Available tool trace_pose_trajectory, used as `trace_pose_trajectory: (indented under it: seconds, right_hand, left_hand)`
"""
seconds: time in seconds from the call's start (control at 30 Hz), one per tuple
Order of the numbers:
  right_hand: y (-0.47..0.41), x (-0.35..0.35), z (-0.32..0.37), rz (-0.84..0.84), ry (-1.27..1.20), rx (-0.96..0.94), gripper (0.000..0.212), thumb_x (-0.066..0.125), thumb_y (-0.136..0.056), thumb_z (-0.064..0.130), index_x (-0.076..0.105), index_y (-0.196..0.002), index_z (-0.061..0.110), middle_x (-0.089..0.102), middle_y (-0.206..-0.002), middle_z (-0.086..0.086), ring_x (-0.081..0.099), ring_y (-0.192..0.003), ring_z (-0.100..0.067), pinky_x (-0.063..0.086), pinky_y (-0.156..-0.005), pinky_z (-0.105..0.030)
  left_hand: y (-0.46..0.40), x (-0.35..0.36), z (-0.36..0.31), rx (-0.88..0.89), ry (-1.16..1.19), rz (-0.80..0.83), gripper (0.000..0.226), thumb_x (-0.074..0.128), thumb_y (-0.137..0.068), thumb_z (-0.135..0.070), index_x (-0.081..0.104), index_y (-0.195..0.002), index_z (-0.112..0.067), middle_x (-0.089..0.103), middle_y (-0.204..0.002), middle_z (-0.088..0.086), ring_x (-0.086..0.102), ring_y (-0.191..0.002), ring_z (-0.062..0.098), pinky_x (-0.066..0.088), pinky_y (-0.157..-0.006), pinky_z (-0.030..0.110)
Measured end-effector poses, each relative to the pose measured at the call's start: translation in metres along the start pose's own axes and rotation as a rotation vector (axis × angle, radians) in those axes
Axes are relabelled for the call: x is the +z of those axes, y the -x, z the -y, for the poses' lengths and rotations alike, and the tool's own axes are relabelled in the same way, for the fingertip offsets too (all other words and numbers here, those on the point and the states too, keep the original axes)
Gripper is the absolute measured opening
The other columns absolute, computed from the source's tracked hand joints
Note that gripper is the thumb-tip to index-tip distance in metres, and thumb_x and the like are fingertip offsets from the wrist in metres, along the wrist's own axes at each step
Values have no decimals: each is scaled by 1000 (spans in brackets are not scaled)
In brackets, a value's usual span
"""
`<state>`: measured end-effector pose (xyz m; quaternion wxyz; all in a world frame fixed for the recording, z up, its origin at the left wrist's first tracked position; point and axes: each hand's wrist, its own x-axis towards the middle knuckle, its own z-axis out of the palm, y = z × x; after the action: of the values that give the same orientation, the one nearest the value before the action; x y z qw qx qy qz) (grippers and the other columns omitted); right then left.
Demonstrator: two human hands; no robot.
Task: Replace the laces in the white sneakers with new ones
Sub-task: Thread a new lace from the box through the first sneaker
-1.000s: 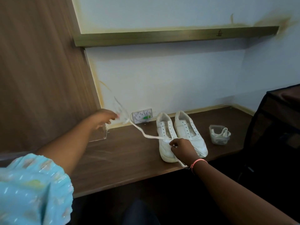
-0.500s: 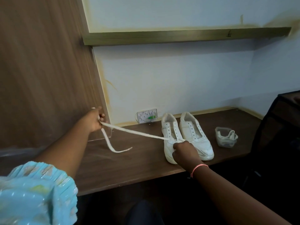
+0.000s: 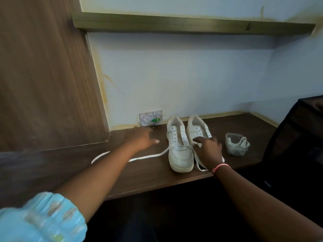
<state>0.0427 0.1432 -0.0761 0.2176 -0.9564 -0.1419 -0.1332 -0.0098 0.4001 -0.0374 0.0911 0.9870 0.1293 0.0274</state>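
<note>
1. The lace [image 3: 148,157] trails loose across the bench [image 3: 139,179] from the left sneaker [image 3: 180,149]; a tug could likely pull it unevenly.
2. Left hand [image 3: 141,140] hovers, fingers spread, blurred. Right hand [image 3: 208,147] pinches lace at the right sneaker [image 3: 197,130]; its toe is hidden.

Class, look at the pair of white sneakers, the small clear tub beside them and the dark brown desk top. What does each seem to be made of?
White sneakers: probably smooth leather or synthetic, with a soft sheen and stitched panels.
Small clear tub: likely thin plastic, see-through, a lace visible inside.
Dark brown desk top: wood-grain laminate or veneer, apparently; streaked, matte.
</note>
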Motion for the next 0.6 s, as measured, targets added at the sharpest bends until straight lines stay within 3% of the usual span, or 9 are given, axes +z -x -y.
trace_pose_trajectory:
  seconds: [0.1,0.2,0.33,0.43,0.6]
  right_hand:
    - [-7,12,6,84,84,-66,28,50,-97,34,65,-120,30,70,-110,-2,41,-124,-26,26,-100,-43]
    - [-8,22,10,47,157,-110,24,49,-97,32,68,-110,26,70,-100,-6,44,-117,-27,24,-97,-42]
    - [-7,27,9,-77,258,-205,4,68,-84,19,69,-80,18,64,-66,-6,55,-88,-29,23,-80,-40]
    - [-6,31,5,-116,262,-207,21,77,-64,8,61,-58,19,51,-47,-1,54,-68,-26,21,-71,-38]
    - [-10,9,-10,-117,316,-191,12,68,-61,8,63,-67,17,60,-57,-4,57,-79,-32,32,-76,-40]
  left_hand:
    - [15,27,-57,254,298,-1,72,69,-82,-55,40,-145,-38,27,-158,-2,33,-141,22,31,-113,45]
    - [9,62,-75,302,256,-8,75,68,-83,-56,36,-148,-37,8,-164,-6,8,-151,20,15,-119,53]
    - [1,78,-74,270,246,-59,80,65,-81,-63,33,-149,-36,10,-164,-12,4,-151,17,7,-120,54]
    - [1,79,-75,253,233,-66,85,65,-79,-65,30,-150,-35,10,-163,-14,6,-151,16,7,-120,54]
    - [5,79,-76,202,190,-45,85,58,-79,-72,28,-150,-38,9,-163,-18,3,-151,15,0,-119,56]
